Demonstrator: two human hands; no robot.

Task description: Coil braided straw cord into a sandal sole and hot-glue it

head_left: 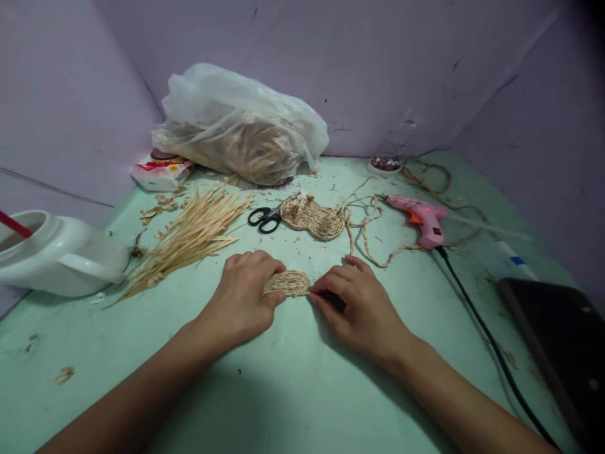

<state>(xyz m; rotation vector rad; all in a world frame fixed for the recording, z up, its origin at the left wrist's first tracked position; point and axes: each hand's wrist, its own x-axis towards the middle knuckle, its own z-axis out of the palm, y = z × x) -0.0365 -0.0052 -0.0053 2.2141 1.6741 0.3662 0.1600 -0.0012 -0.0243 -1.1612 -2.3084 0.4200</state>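
Observation:
A small oval of coiled, braided straw cord [289,283] lies low over the green table. My left hand [249,291] grips its left end between thumb and fingers. At the oval's right end, my right hand [352,302] pinches the cord with thumb and index finger. Loose braided cord [363,233] runs in loops from behind my right hand towards the glue gun. Beyond my hands rests a larger sole-shaped braided piece [314,217], beside black-handled scissors [265,219]. The pink glue gun [423,217] lies to the right with a small red light showing.
Dry straw strips [193,230] spread at left, near a white plastic jug [66,252]. A filled plastic bag [246,126], a red-white box [161,173] and a dish of beads [385,165] stand behind. A black cable [486,331] and dark phone-like object [558,340] are at right.

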